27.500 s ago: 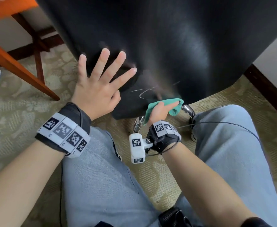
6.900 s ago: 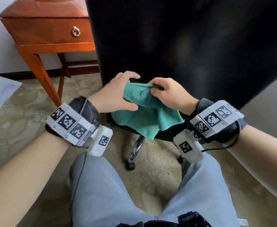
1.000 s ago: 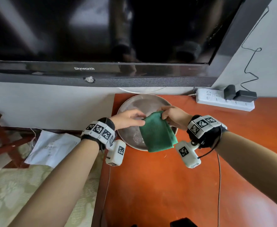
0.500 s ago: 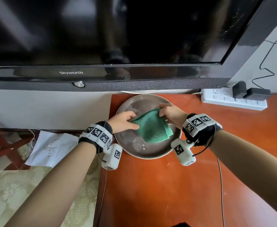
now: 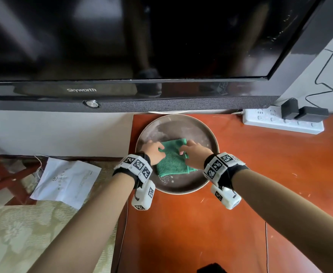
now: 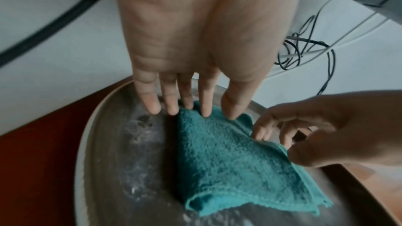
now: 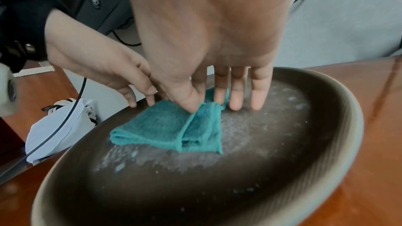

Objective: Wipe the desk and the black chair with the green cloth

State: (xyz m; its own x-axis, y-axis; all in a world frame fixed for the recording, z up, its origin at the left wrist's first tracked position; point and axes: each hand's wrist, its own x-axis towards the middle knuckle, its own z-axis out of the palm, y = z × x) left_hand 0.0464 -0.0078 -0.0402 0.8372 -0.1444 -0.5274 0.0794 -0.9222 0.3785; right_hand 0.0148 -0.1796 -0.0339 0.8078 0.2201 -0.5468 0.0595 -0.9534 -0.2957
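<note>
Two hands meet over the green cloth (image 5: 171, 158), which lies folded into a small pad inside a round, shallow dish (image 5: 210, 134) at the back left corner of the desk (image 5: 201, 233), just below a black television (image 5: 142, 46). The left hand (image 5: 152, 152) reaches down with straight fingers (image 6: 205, 107) whose tips rest on the cloth's far left edge; the right hand (image 5: 193, 153) does the same on the far right, thumb tip pressed on a fold and the other fingers straight — neither hand curls round the fabric, so both look released rather than grasping. The dish floor shows pale wet or soapy patches. My reading is that the cloth is being put down or rinsed here, which suggests the wiping is at or near its end — though the black chair is out of view and its state cannot be checked. The orange-brown desk top carries a few pale flecks near the dish, so a last pass there may remain
</note>
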